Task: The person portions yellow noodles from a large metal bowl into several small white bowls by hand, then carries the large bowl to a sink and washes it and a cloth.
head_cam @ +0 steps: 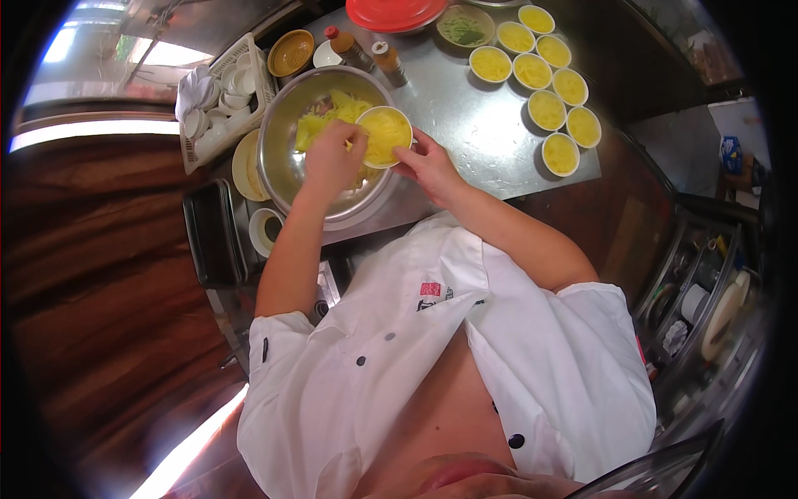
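My right hand [429, 165] holds a white cup [387, 137] of yellow shredded food, thumb on the rim and fingers behind. The cup is tilted over the right side of a large steel mixing bowl [268, 143]. My left hand [336, 153] is above the bowl with its fingers bent at the cup's left rim; whether they pinch anything is hidden. Yellow-green shreds [340, 106] lie in the bowl. Several similar filled white cups [533, 71] stand on the steel table [449, 112] at the right.
Behind the bowl stand two sauce bottles [389, 64] and a brown bowl [291, 53]. A red lid [396, 14] and a bowl of green shreds [464, 27] are farther back. At left are a plastic basket of white cups [265, 78], black trays [215, 234] and a cup of dark liquid [267, 232].
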Action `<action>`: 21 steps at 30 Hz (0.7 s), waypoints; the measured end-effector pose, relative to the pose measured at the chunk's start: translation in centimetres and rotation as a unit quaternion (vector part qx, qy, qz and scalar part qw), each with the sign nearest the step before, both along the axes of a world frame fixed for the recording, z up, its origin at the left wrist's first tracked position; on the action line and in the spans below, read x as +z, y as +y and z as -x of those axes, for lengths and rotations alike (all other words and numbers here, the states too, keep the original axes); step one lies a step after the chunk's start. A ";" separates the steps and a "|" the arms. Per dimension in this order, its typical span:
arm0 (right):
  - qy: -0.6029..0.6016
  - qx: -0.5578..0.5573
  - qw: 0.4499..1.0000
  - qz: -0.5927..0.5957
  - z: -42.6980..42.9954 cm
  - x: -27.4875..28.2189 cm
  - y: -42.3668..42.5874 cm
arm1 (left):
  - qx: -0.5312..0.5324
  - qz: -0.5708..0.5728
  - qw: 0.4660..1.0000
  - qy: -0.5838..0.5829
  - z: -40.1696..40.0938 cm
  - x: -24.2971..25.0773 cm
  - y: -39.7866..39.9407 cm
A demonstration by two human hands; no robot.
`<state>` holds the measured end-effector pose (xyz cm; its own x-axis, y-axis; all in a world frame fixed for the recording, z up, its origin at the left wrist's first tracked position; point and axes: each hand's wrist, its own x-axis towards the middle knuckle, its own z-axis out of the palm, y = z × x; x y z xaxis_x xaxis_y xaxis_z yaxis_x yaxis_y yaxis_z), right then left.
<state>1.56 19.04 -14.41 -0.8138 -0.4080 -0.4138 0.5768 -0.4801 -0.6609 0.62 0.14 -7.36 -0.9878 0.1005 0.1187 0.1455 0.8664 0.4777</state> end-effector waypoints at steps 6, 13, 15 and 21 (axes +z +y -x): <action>-0.005 0.005 1.000 0.008 0.1 -0.2 0.1 | -0.002 -0.075 0.997 0.019 0.4 4.4 -0.3; -0.009 0.015 1.000 0.021 -0.1 0.3 0.0 | 0.009 -0.081 0.993 0.086 -0.5 8.0 0.7; -0.017 0.014 1.000 0.019 -0.2 0.5 0.0 | 0.030 -0.144 0.986 0.079 -0.8 7.9 0.6; -0.016 0.015 0.999 0.025 -0.5 -0.1 0.0 | 0.119 -0.380 0.916 0.041 -1.2 10.0 0.4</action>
<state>2.07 19.09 -14.47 -0.7879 -0.4527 -0.4175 0.6115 -0.4946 -0.6176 1.84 0.54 2.63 -0.9556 -0.2592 0.1399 0.0581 0.3001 0.9522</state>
